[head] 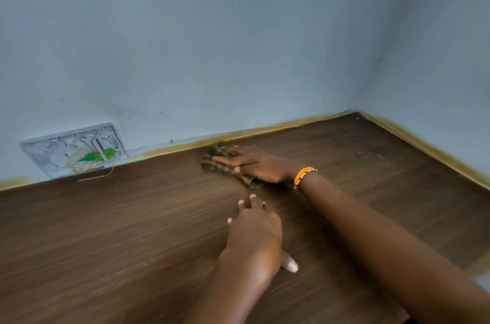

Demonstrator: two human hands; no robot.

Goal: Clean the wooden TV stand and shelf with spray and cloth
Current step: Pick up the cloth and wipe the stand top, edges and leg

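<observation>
The dark wooden top of the TV stand point(119, 231) fills the lower half of the view and runs into a corner of the pale blue wall. A brown patterned cloth point(215, 164) lies on the wood near the back wall. My right hand point(252, 164), with an orange bracelet at the wrist, presses flat on the cloth with straight fingers. My left hand point(254, 231) rests palm down on the bare wood a little nearer to me, fingers spread. No spray bottle is in view.
An open white wall box point(74, 150) with green and yellow wiring sits on the wall at the back left, just above the wood. A yellowish strip point(424, 146) edges the wood along both walls. The stand's front edge shows at the lower right.
</observation>
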